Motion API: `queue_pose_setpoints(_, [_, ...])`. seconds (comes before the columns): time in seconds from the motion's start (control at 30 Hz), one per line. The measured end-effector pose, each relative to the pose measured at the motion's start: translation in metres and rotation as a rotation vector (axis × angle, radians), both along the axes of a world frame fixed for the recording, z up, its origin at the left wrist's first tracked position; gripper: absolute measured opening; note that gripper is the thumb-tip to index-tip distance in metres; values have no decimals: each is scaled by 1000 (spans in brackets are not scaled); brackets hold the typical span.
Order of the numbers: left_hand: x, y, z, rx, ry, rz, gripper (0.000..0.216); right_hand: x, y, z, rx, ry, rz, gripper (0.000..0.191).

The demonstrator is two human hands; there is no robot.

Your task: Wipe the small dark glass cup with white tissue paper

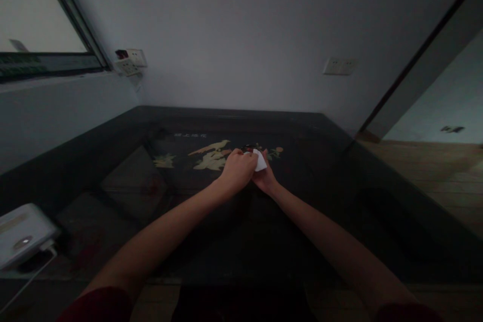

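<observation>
Both my hands meet over the middle of a dark glass-topped table (pixel 309 196). My left hand (pixel 236 171) is closed in a loose fist, fingers curled onto a small white object (pixel 260 160). My right hand (pixel 266 177) sits under and behind it, fingers wrapped round the same white object. A small dark and red thing (pixel 248 149) shows just above the fingers; what it is I cannot make out. Under the glass lies a picture of pale birds and flowers (pixel 211 156).
A white device (pixel 20 234) with a white cable (pixel 28 282) lies at the table's left front corner. Wall sockets (pixel 130 60) sit near the window at the left, another socket plate (pixel 338 66) on the back wall. Wooden floor (pixel 433 171) and a doorway lie to the right.
</observation>
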State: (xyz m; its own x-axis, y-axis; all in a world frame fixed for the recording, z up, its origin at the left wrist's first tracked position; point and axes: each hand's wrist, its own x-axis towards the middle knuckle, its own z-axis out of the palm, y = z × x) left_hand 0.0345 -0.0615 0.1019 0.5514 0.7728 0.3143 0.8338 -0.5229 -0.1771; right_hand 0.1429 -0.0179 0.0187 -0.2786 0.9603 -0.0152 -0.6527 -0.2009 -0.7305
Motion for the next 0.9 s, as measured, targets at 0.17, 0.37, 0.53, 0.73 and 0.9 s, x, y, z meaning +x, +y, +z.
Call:
queue_pose_setpoints(0.17, [6,-4,-1,-22,24,8,21,2,1,0,-46,11,40,46])
queue_pose_setpoints(0.37, [10,-5,-4,-62,45,-42,18,1,5,-2,-32,-24,-38,46])
queue_pose_setpoints(0.53, [4,-13,4,-104,74,-61,20,-1,8,-2,10,-59,-90,49])
queue_pose_setpoints(0.73, [-8,-17,16,-172,129,-89,23,-4,3,3,56,-63,-61,50])
queue_pose_setpoints(0.9, [-9,-17,16,-136,126,-42,20,-6,2,3,12,-97,-39,50])
